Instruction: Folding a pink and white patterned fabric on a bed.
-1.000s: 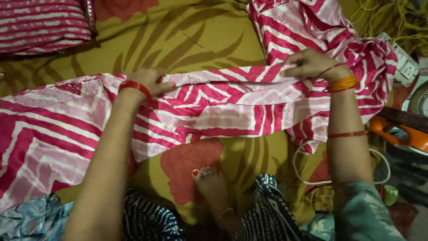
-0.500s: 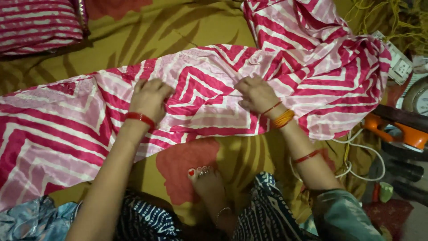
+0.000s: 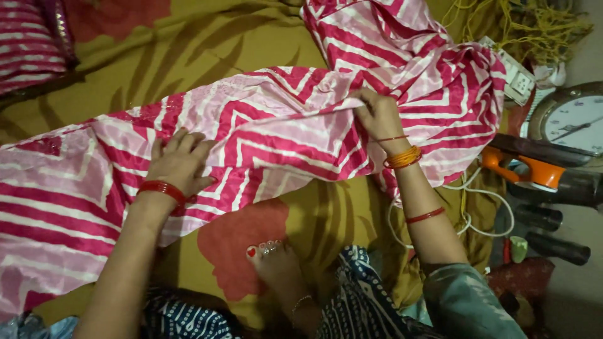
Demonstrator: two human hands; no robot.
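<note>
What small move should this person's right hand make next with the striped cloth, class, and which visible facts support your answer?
Probably draw the pinched edge towards the body, folding the pink zigzag-striped cloth over. The right hand grips a bunched fold at the cloth's far edge, while the left hand lies flat on the cloth, pinning it against the mustard bedsheet. The part beyond the right hand is heaped and creased.

A red bangle circles the wrist of the left hand (image 3: 179,164); orange bangles and a thin red thread sit by the right hand (image 3: 377,116), another red thread mid-forearm, a teal sleeve at lower right. Dark blue-and-white patterned trousers, red-painted toenails, toe rings, an anklet at bottom centre.
</note>
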